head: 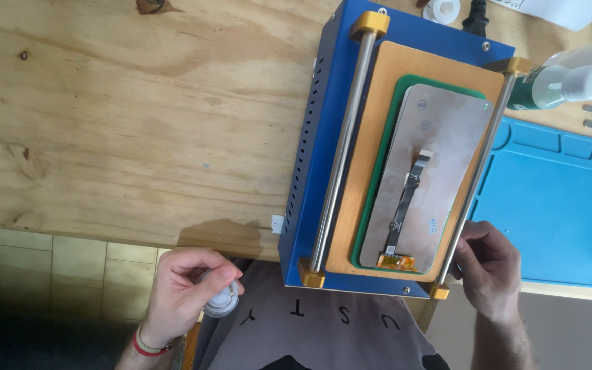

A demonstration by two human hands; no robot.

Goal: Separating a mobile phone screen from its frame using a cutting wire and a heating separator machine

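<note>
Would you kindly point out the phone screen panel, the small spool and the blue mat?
phone screen panel (440, 144): head view, bare silver back.
small spool (221, 299): head view, clear round face, in left hand.
blue mat (553, 212): head view, flat middle.

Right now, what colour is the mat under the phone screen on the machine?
Green mat, on the orange plate; the head view shows it.

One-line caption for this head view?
Left hand holds a small clear spool; right hand grips the blue machine's rod.
</note>
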